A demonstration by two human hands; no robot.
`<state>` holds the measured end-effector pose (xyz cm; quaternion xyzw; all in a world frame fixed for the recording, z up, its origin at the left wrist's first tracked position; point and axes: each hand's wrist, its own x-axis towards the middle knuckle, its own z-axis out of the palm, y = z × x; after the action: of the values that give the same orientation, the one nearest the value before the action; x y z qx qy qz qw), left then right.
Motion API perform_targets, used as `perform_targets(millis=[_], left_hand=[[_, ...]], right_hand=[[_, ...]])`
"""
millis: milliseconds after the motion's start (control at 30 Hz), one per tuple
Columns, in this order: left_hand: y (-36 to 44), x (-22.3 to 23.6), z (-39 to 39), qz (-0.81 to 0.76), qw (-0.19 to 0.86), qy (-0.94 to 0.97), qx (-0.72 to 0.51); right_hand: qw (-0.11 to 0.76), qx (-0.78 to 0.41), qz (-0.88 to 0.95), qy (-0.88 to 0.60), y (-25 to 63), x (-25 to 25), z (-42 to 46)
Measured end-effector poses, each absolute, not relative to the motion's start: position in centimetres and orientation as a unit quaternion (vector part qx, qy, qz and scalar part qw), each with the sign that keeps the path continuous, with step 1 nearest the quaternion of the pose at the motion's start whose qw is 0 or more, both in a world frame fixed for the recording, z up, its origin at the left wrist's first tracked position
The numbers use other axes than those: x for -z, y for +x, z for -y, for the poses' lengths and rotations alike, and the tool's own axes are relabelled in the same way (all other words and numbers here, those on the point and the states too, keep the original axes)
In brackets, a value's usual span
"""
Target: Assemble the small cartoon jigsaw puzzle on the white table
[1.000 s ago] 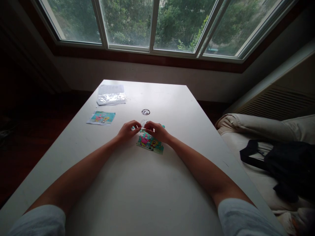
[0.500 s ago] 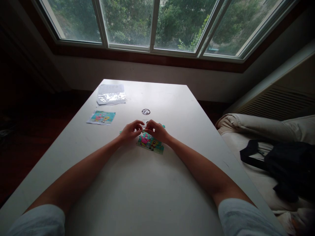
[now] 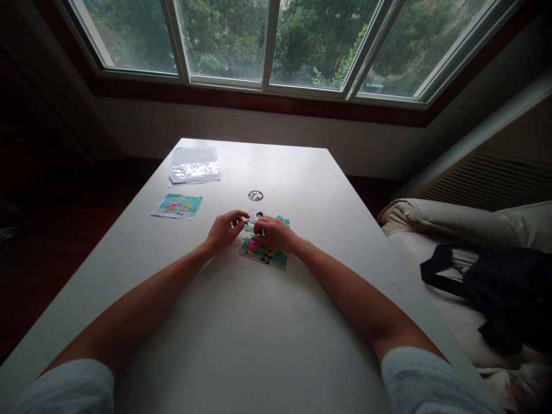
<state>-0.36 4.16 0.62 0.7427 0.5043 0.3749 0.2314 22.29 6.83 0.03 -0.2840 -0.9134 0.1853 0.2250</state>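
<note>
A partly joined jigsaw puzzle [image 3: 264, 261] with pink and yellow cartoon figures lies flat on the white table. My right hand [image 3: 276, 233] is over its upper part, fingers curled down and closed; whatever they grip is hidden under them. To the left, my left hand [image 3: 226, 230] rests beside the puzzle, its thumb and forefinger bent and slightly apart with nothing visible between them. Loose teal puzzle pieces [image 3: 249, 227] lie between the hands, and more pieces [image 3: 283, 219] show past the right hand. Just beyond my fingertips sits a clear round object [image 3: 255, 217], partly covered.
A dark-rimmed round object [image 3: 256, 196] lies farther back. At left are a printed cartoon picture [image 3: 180, 206] and papers in a clear sleeve [image 3: 195, 165]. Right of the table [image 3: 267, 333], a pale sofa [image 3: 405, 224] holds a dark bag [image 3: 509, 282]. Windows face me.
My right hand has come down and nearer over the puzzle, covering more of it and uncovering teal pieces behind. My left hand shifted only slightly.
</note>
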Motion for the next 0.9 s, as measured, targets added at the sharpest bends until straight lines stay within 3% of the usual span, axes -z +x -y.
perform_targets(millis=[300, 900], left_hand=[[-0.1, -0.9, -3.9, -0.541, 0.223, 0.747, -0.317], [-0.2, -2.2, -3.6, -0.515, 0.254, 0.802, -0.162]], right_hand=[[0.127, -0.181, 0.922, -0.319, 23.6, -1.4, -7.5], [0.1, -0.201, 0.921, -0.319, 24.4, -2.0, -8.0]])
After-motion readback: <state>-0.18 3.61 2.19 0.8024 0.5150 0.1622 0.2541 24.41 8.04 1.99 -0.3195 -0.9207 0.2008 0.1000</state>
